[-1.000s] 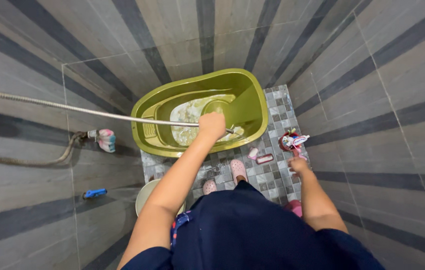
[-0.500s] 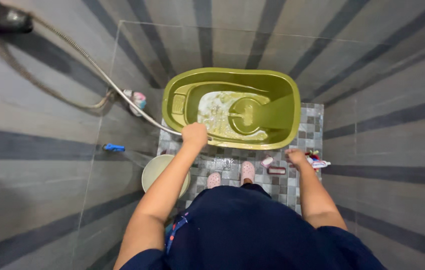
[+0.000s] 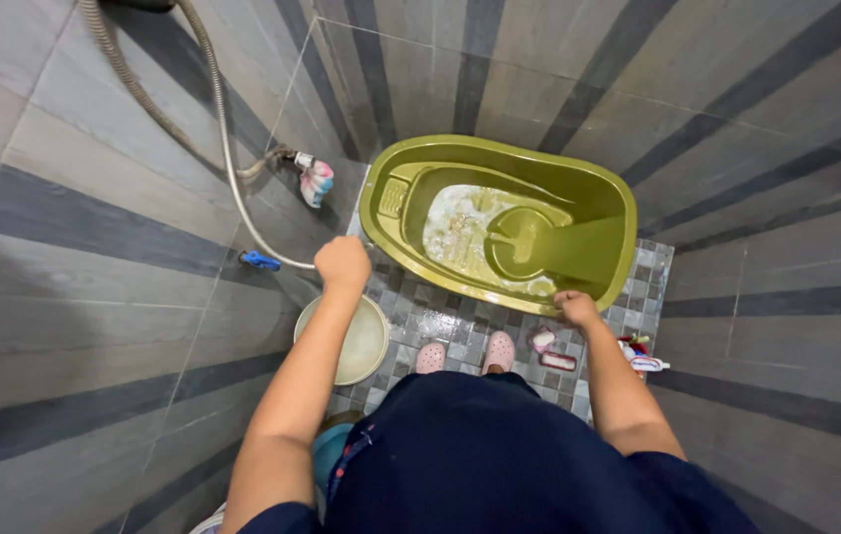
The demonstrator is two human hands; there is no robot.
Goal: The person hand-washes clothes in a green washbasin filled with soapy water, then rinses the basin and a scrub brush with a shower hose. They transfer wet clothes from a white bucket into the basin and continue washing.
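One shower hose [image 3: 205, 129] hangs down the gray striped wall on the left and curves to the left hand [image 3: 342, 264], which is closed tight around its end. One small blue tap handle [image 3: 259, 260] sticks out of the wall just beside the hose. Below the left hand sits one round pale bucket [image 3: 361, 341] on the floor. In the middle is one big green tub [image 3: 497, 222], long and oval, lying on the floor with soapy water in its bottom. Two pink shoes [image 3: 464, 354] show on the person's feet, just in front of the tub. The right hand [image 3: 576, 307] rests on the near rim of the tub with its fingers curled over the edge. The floor [image 3: 450, 324] is made of many small gray square tiles and looks wet. The walls all around are large gray tiles with dark stripes.
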